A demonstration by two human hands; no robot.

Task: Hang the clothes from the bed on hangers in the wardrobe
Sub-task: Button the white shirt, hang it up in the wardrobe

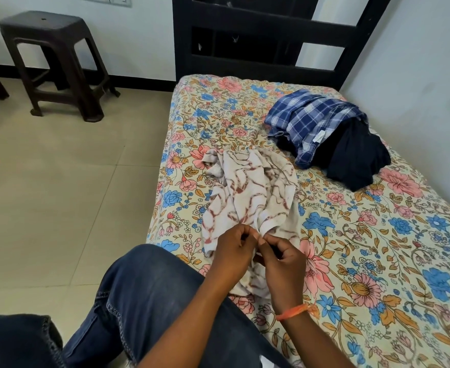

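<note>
1. The left hand (233,248) and right hand (282,257) meet fingertip to fingertip, each pinching the near edge of a white garment with brown marbling (247,192).
2. This soft, crumpled cloth trails away from the hands across the floral bedsheet (377,261).
3. Farther off, toward the wall, a blue checked shirt (308,123) lies rumpled, overlapping a dark navy garment (356,160).
4. Beyond the bed stands a dark plastic stool (51,59) on pale tiles.

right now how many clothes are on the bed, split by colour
white with brown pattern: 1, the garment both hands pinch, left hand, right hand
blue and white check: 1, the shirt
dark navy: 1, the garment lying against the check shirt
total: 3
</note>
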